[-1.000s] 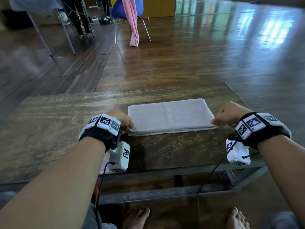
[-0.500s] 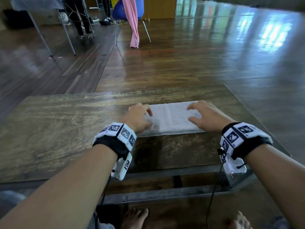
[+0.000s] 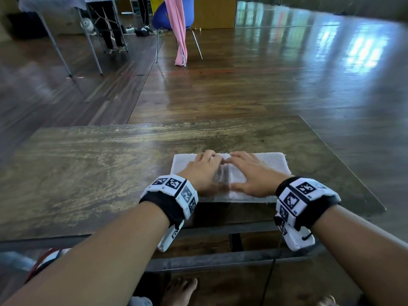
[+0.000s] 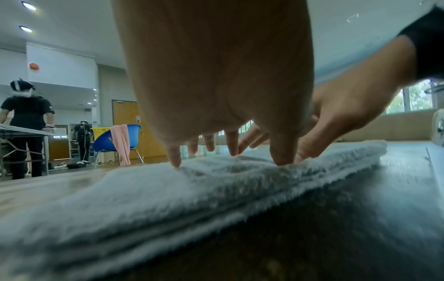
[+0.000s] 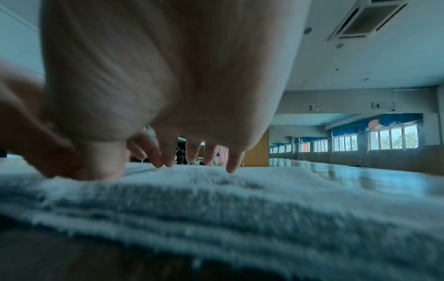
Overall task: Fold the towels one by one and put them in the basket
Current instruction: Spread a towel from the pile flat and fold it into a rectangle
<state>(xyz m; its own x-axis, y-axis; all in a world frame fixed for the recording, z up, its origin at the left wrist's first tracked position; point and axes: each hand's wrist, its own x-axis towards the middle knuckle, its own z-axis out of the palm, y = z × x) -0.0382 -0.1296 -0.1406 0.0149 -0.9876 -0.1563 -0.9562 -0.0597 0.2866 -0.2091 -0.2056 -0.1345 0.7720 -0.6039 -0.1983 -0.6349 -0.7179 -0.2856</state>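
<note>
Towel (image 3: pixel 268 161) lay folded on counter (image 3: pixel 88 168). Left hand (image 3: pixel 204 171) and right hand (image 3: pixel 251 175) pressed it, fingers spread flat, holding nothing. Better to smooth outward from the middle, evenly.

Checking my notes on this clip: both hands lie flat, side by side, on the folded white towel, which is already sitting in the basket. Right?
Not quite. Both the left hand and the right hand do lie flat, side by side, on the folded white towel, but it lies on the wooden table, not in a basket. The head view shows this.
</note>
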